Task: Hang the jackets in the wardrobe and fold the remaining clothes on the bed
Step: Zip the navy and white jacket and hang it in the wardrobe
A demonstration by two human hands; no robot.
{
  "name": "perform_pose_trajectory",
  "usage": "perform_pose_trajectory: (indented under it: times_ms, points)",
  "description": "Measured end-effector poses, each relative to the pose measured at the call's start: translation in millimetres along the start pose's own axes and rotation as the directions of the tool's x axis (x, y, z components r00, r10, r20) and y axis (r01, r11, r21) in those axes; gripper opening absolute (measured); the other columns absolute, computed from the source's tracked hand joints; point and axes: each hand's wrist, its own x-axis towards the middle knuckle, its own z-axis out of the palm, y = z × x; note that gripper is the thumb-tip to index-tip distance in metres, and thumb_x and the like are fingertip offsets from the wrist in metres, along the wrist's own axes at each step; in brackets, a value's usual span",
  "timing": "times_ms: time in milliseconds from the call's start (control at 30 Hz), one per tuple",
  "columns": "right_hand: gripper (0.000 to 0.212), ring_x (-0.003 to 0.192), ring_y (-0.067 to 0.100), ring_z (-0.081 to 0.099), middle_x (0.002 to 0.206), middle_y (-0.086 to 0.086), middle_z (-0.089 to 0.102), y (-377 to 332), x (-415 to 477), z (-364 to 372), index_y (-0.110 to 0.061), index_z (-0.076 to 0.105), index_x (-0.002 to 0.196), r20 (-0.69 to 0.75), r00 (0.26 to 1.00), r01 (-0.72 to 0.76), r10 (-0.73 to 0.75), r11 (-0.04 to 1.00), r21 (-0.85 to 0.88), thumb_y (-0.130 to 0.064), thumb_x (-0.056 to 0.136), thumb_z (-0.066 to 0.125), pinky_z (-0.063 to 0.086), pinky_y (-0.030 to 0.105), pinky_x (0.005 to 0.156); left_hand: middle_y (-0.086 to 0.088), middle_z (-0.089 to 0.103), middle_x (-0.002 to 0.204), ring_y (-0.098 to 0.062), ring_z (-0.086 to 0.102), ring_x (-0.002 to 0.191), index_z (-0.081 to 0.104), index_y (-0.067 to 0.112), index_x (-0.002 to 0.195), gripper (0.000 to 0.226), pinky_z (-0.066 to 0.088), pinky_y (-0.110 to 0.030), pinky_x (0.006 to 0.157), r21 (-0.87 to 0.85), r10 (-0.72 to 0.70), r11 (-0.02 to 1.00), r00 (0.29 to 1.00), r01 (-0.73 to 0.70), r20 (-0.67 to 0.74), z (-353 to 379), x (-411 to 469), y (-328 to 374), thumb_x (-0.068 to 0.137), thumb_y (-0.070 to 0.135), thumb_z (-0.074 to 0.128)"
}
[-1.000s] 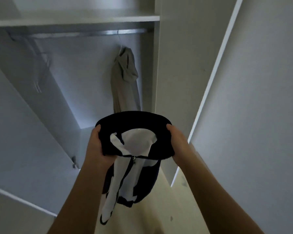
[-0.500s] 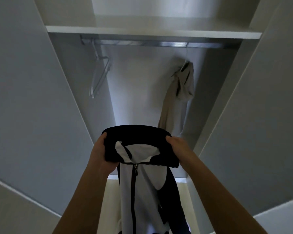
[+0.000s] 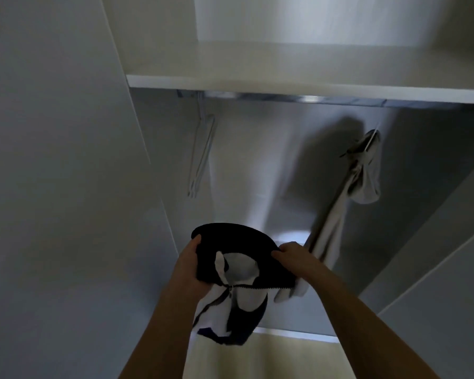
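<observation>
- The wardrobe (image 3: 257,165) stands open in front of the person, dim inside, with a brighter patch low on its back wall.
- A white shelf (image 3: 285,84) runs across it near the top, and nothing shows on the part I can see.
- A strip of pale floor (image 3: 260,356) shows below the wardrobe's bottom edge, between the person's forearms.
- A metal rail (image 3: 285,98) sits just under the shelf and spans the hanging space.
- A pale jacket (image 3: 337,214) hangs from the right end of the rail, hood drooping to one side, its body trailing down behind the right wrist.
- A dark jacket (image 3: 230,242), black with white panels, is held up low in the opening. It is in front of the wardrobe and below the rail, not on a hanger. Its black collar is stretched between the two hands and the rest dangles bunched beneath.
- A few bare hangers (image 3: 200,160) hang together at the left end of the rail, well apart from the pale jacket and blurred.
- The left hand (image 3: 188,266) grips the collar's left side, thumb on top of the cloth.
- The right hand (image 3: 293,258) grips the collar's right side, fingers curled over the edge.
- A zip (image 3: 229,289) runs down the front, its pull just below the collar between the hands.
</observation>
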Motion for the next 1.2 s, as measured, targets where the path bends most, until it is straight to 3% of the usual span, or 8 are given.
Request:
perform_pose_trajectory:
  times_ms: [167,267,367,533,700,867,1067,1200]
  points:
    - [0.038,0.094,0.028,0.064,0.108,0.019,0.065,-66.9,52.4,2.8,0.005,0.062,0.109,-0.001,0.996,0.093,-0.094,0.988,-0.122,-0.028,0.097,0.05,0.047,0.026,0.068,-0.014,0.062,0.082,-0.028,0.057,0.084,0.057,0.004,0.09,0.038,0.045,-0.038,0.081,-0.049,0.093,0.994,0.992,-0.098,-0.089,9.5,11.0,46.4,0.102,0.035,0.038]
    - [0.03,0.098,0.029,0.06,0.116,0.019,0.064,-110.4,84.9,2.4,0.004,0.063,0.112,-0.09,0.979,0.187,-0.181,0.981,0.057,-0.018,0.096,0.049,0.045,0.03,0.083,-0.013,0.047,0.08,-0.022,0.048,0.073,0.05,0.006,0.081,0.039,0.041,-0.033,0.075,-0.075,0.117,0.989,0.987,-0.126,-0.114,14.2,20.4,68.4,0.104,0.031,0.031]
    - [0.022,0.087,0.025,0.058,0.112,0.024,0.066,-147.2,110.3,3.5,0.003,0.065,0.109,-0.127,0.979,0.199,-0.161,0.897,0.395,-0.009,0.094,0.053,0.044,0.034,0.076,-0.015,0.05,0.086,-0.023,0.049,0.076,0.053,0.006,0.098,0.036,0.042,-0.034,0.081,-0.111,0.095,0.988,0.993,-0.102,-0.073,12.2,26.8,85.3,0.103,0.035,0.032]
    - [0.029,0.086,0.022,0.057,0.105,0.018,0.066,-196.2,138.6,12.9,0.004,0.064,0.113,-0.113,0.982,0.186,-0.148,0.757,0.627,-0.016,0.093,0.06,0.044,0.032,0.072,-0.008,0.057,0.088,-0.023,0.057,0.075,0.051,0.011,0.124,0.039,0.047,-0.038,0.074,0.059,0.072,0.996,0.99,-0.065,-0.12,3.5,44.9,103.0,0.099,0.04,0.043]
    - [0.026,0.082,0.022,0.06,0.092,0.012,0.065,-222.4,159.6,27.0,-0.001,0.067,0.105,-0.093,0.981,0.189,-0.168,0.751,0.632,-0.02,0.088,0.067,0.045,0.03,0.067,-0.022,0.049,0.138,-0.033,0.046,0.129,0.043,-0.001,0.139,0.055,0.033,-0.039,0.112,-0.077,0.019,0.997,0.998,-0.024,-0.064,2.7,60.7,111.0,0.101,0.04,0.039]
    - [0.008,0.074,0.024,0.061,0.083,0.015,0.063,-227.1,171.9,33.2,-0.006,0.065,0.086,-0.082,0.989,0.147,-0.125,0.715,0.683,-0.013,0.089,0.064,0.049,0.03,0.065,-0.023,0.049,0.137,-0.033,0.049,0.121,0.046,-0.003,0.136,0.055,0.035,-0.039,0.108,-0.059,0.022,0.998,0.996,-0.027,-0.082,-5.3,58.0,114.8,0.1,0.04,0.041]
    - [0.013,0.052,0.016,0.042,0.064,0.006,0.049,-214.4,166.6,20.9,-0.003,0.064,0.097,-0.103,0.992,0.129,-0.078,0.628,0.768,-0.012,0.094,0.055,0.039,0.025,0.049,-0.024,0.047,0.14,-0.035,0.043,0.131,0.045,-0.002,0.137,0.054,0.031,-0.043,0.113,-0.014,0.043,0.999,0.996,-0.045,-0.081,-9.2,62.6,111.4,0.101,0.038,0.04]
    - [0.031,0.049,0.014,0.039,0.062,0.003,0.046,-211.4,163.9,0.9,-0.005,0.064,0.095,-0.262,0.962,0.247,-0.079,0.659,0.711,-0.021,0.102,0.039,0.031,0.022,0.042,-0.024,0.043,0.143,-0.034,0.043,0.131,0.045,-0.002,0.135,0.054,0.03,-0.042,0.113,0.0,0.037,0.999,0.997,-0.037,-0.065,-11.8,62.7,108.2,0.101,0.038,0.04]
